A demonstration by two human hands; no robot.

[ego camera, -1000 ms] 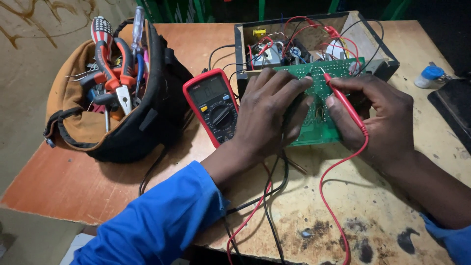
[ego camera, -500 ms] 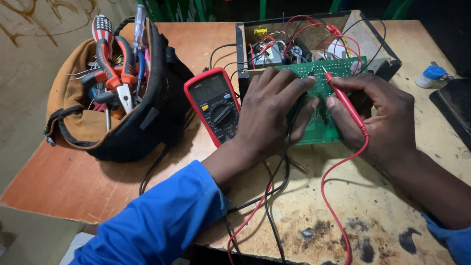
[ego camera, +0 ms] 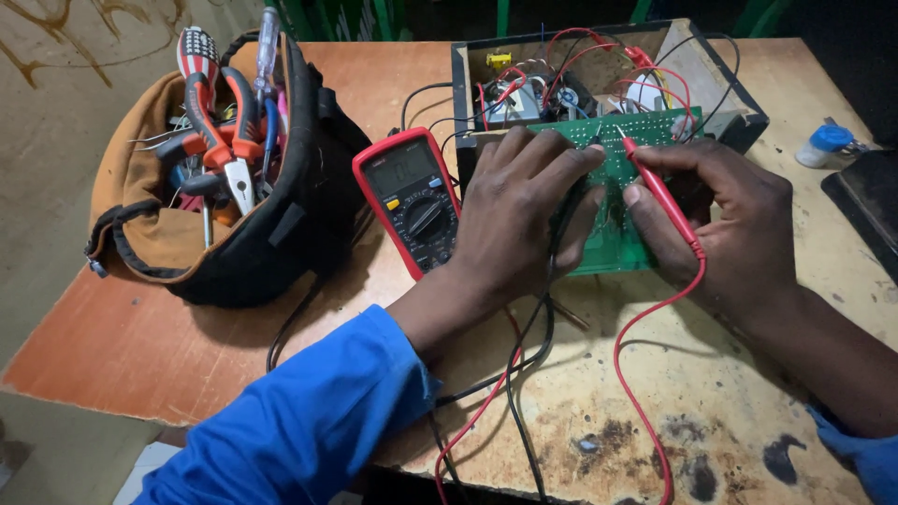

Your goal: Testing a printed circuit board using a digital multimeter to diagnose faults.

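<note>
The scene matches the views from a second and half a second ago: neither hand has shifted, and the probe tip rests at the same spot, so the contact is being held steady. The right hand (ego camera: 739, 220) pinches the red probe (ego camera: 659, 187) between thumb and fingers, pen-fashion, with its tip on the upper part of the green board (ego camera: 617, 248). The left hand (ego camera: 524, 215) lies flat on the board's left half, fingers loosely spread and pressing down; whether it also holds the black probe beneath it cannot be told. The board rests against the front edge of the open black case (ego camera: 711, 93), which holds loose wiring. The red meter (ego camera: 412, 198) lies just beside the left hand, face up. A tool bag (ego camera: 224, 206) with pliers and screwdrivers stands well apart to the left. Red and black leads (ego camera: 524, 374) run off the near edge of the worktop (ego camera: 655, 411). Open room lies near the front edge and to the right; a small blue-capped bottle (ego camera: 823, 145) sits near the far right edge.
</note>
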